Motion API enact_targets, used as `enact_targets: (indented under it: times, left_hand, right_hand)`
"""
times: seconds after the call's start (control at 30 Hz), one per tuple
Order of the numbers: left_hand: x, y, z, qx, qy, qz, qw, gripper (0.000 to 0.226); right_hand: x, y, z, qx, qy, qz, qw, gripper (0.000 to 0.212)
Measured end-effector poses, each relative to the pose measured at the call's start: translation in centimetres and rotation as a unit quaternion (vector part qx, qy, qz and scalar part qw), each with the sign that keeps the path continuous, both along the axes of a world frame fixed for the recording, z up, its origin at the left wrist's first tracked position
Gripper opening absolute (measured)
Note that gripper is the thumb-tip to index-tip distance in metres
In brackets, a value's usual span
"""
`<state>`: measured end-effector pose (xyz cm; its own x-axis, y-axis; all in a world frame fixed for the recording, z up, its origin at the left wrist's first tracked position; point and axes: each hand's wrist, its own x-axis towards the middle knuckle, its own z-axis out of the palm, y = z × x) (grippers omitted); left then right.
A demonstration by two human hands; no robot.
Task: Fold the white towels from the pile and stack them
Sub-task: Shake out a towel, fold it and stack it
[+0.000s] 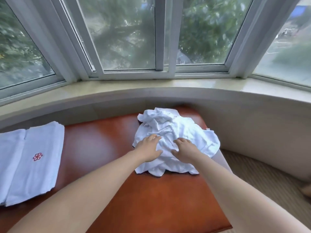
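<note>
Pile: we see the crumpled towels on the right of the brown desk.
Grip: our left hand and right hand rest flat on its near side, fingers relaxed, holding nothing.
Stack: folded towels lie well apart, nearer our left hand.

folded towels: left side cut off by the picture's edge
counter: far right part hidden under the crumpled pile
trees outside the window: blurred
object at right edge: cut off, unidentifiable
</note>
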<state>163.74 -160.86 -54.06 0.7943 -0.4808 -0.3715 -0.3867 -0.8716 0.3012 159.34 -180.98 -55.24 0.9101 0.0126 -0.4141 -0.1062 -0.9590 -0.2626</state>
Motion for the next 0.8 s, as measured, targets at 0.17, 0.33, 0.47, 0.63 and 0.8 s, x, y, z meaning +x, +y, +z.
enact_targets:
  times: [0.17,0.33,0.47,0.63,0.8]
  left_hand:
    - [4.6,-2.3,-1.8,0.004,0.02,0.02,1.0,0.067]
    - [9.2,-3.8,-4.4,0.011,0.036,0.048,0.998,0.066]
    - [13.4,-4.9,-6.6,0.018,0.041,0.064,0.997,0.063]
    - [17.8,-6.2,-8.9,0.033,0.037,0.046,0.998,0.058]
    - [20.2,-7.0,-10.7,0.058,0.042,0.008,0.997,0.055]
  right_hand:
    - [5.3,-1.9,-2.4,0.018,0.014,0.012,1.0,0.064]
    - [10.3,-3.3,-5.2,0.019,0.02,0.022,0.999,0.066]
    - [14.5,-4.0,-7.0,0.018,-0.003,0.015,1.0,0.064]
    - [18.4,-3.9,-9.0,0.016,-0.033,0.029,0.999,0.055]
    - [19.9,-3.3,-10.8,-0.002,-0.027,0.03,0.999,0.055]
